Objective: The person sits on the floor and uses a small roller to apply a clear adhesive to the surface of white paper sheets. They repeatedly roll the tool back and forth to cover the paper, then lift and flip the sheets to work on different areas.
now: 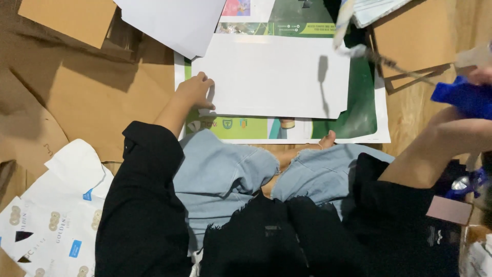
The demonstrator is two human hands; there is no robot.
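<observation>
My left hand [196, 91] rests with its fingers bent on the left edge of a large white sheet [271, 77]. The sheet lies on a green and white printed poster [359, 115] on the floor. My right hand [482, 76] is at the right edge, mostly cut off, and its fingers seem closed over a bright blue plastic thing [464, 97]. A thin stick with a blurred white tip [382, 60] reaches from that side over the poster. My legs in light blue jeans [225, 172] are folded below the sheet, with a bare foot [326, 138] at the poster's edge.
Brown cardboard [97, 92] covers the floor on the left, and more pieces [415, 36] lie at the top right. A second white sheet [174, 20] lies at the top. White printed wrappers [56, 215] lie at the bottom left. A pink card [449, 209] sits at the right.
</observation>
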